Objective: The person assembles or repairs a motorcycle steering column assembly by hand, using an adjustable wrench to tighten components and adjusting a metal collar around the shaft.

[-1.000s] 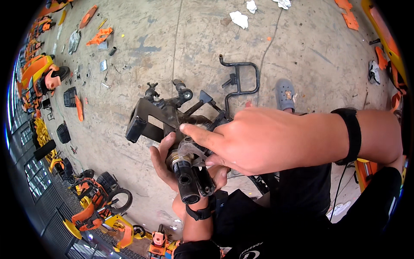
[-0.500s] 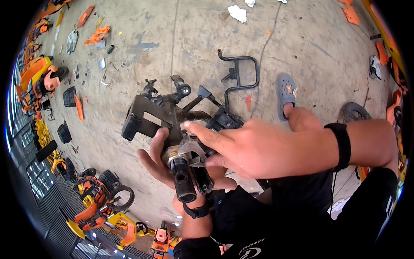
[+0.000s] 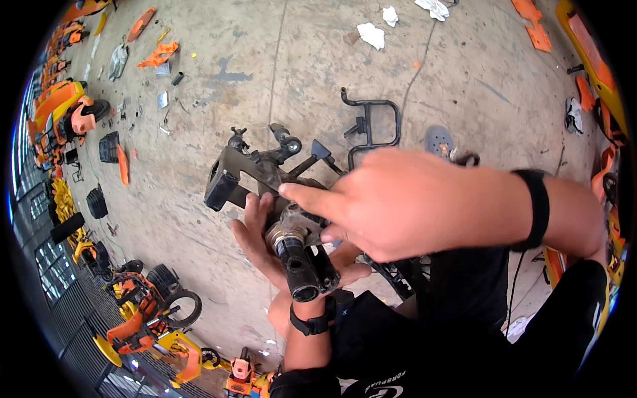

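A black metal vehicle frame part, with brackets and tubes, is tilted in front of me. At its near end a black tube with an open mouth points toward me, with a worn metal collar around its base. My left hand cups this end from below, fingers spread along its side. Above it, my right hand has its index finger stretched along the frame, the tip at the metal. Its thumb bends in beside the collar, and the other fingers are hidden, so what they grip cannot be made out.
Beyond my right hand lie a bent black tube rack and a grey clog. Orange-and-yellow small vehicles stand along the left. White rags and loose orange panels are scattered over the concrete floor.
The tube end has shifted right and slightly up in view, along with my left hand. My right hand has risen a little and now covers more of the rack and the clog.
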Demonstrator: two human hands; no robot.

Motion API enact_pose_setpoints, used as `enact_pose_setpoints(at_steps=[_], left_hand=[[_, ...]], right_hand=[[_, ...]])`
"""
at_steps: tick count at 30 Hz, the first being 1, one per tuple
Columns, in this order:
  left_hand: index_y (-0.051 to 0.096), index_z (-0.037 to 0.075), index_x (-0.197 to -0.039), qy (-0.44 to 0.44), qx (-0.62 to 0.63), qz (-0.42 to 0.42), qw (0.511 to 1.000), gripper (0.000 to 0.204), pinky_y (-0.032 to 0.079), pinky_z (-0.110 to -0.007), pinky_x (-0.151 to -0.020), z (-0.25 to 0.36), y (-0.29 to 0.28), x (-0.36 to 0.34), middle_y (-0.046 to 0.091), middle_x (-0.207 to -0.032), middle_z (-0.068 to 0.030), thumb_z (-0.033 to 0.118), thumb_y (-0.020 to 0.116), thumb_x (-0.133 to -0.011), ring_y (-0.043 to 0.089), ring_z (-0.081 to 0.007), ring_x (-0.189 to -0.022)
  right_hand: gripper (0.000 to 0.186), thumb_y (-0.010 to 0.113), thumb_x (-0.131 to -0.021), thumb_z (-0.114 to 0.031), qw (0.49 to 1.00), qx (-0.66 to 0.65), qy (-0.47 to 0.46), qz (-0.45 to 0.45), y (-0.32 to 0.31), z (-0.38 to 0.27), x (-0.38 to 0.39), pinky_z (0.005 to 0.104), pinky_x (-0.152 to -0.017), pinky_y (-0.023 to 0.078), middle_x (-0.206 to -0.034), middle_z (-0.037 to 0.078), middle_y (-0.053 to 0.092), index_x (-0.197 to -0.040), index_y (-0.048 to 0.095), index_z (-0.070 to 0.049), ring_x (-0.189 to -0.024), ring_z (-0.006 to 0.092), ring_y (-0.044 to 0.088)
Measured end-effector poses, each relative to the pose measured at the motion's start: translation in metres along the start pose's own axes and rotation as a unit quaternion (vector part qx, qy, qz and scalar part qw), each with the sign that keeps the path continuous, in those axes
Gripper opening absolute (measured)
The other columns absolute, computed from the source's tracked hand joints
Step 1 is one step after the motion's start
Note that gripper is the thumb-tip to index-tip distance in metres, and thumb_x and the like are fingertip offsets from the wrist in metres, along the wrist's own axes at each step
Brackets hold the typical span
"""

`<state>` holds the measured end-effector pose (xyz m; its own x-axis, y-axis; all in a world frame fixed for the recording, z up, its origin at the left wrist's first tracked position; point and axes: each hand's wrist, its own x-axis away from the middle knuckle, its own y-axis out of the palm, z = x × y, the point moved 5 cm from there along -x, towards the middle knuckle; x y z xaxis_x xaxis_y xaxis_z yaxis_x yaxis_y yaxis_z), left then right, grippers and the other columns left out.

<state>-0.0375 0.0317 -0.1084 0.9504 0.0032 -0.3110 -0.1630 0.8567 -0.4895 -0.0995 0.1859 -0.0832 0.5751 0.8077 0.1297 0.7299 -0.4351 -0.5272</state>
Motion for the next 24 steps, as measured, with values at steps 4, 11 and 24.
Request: enact_pose_setpoints(at_steps=[4, 11, 24], left_hand=[[0.007, 0.001, -0.144, 0.018, -0.132, -0.016, 0.991, 0.149, 0.039, -0.047, -0.101, 0.007, 0.000, -0.001, 0.041, -0.132, -0.0199, 0.050, 0.089, -0.030, 0.048, -0.0321, -0.117], [0.004, 0.001, -0.145, -0.024, -0.156, -0.020, 0.987, 0.148, 0.036, -0.043, -0.103, 0.008, 0.000, 0.001, 0.039, -0.133, -0.0178, 0.044, 0.089, -0.032, 0.045, -0.0303, -0.121], [0.017, -0.003, -0.143, 0.036, -0.104, 0.017, 0.994, 0.133, 0.040, -0.046, -0.097, 0.006, -0.001, -0.003, 0.044, -0.131, -0.0212, 0.081, 0.065, -0.051, 0.049, -0.0320, -0.116]], right_hand=[[0.065, 0.064, -0.078, -0.022, 0.998, -0.014, 0.024, 0.052, 0.018, -0.004, 0.009, 0.0380, -0.052, 0.050, -0.062, 0.018, 0.060, -0.126, 0.042, 0.014, -0.054, 0.0316, 0.062], [0.066, 0.063, -0.084, -0.031, 0.988, -0.059, 0.044, 0.133, 0.027, -0.006, 0.017, 0.0368, -0.047, 0.048, -0.058, 0.017, 0.059, -0.125, 0.042, 0.015, -0.049, 0.0308, 0.060], [0.068, 0.064, -0.084, -0.024, 0.982, -0.111, 0.043, 0.147, 0.039, 0.001, 0.019, 0.0365, -0.042, 0.044, -0.062, 0.011, 0.058, -0.138, 0.032, 0.002, -0.046, 0.0268, 0.057]])
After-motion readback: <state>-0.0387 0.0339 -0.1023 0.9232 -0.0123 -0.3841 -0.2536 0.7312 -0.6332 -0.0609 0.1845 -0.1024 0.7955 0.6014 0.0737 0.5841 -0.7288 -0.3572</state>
